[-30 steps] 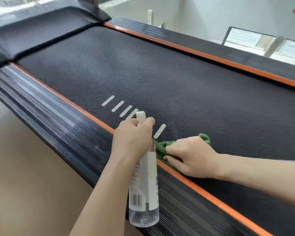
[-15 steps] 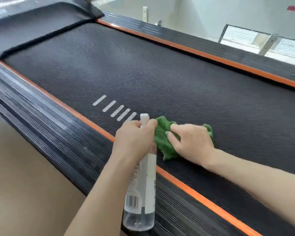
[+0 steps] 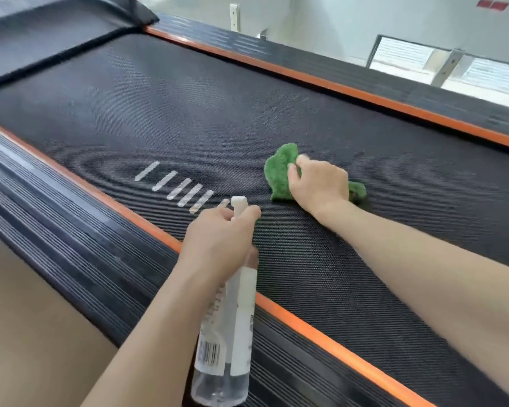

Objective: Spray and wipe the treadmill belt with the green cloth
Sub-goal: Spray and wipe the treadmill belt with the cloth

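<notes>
The black textured treadmill belt (image 3: 188,118) fills the middle of the head view, with several white dashes near its near edge. My right hand (image 3: 319,186) presses a crumpled green cloth (image 3: 279,174) onto the belt, fingers curled over it. My left hand (image 3: 218,245) grips the neck of a clear spray bottle (image 3: 227,333) with a white nozzle. The bottle hangs over the near side rail, its nozzle pointing toward the belt.
Orange strips (image 3: 321,327) border the belt on both sides, with ribbed black side rails (image 3: 71,236) outside them. The black motor cover (image 3: 56,33) rises at the far left. Tan floor (image 3: 27,333) lies at the lower left; a framed panel (image 3: 441,63) leans against the wall beyond.
My right hand has slid the green cloth away from the near orange strip toward the middle of the belt. My left hand with the bottle has stayed about where it was.
</notes>
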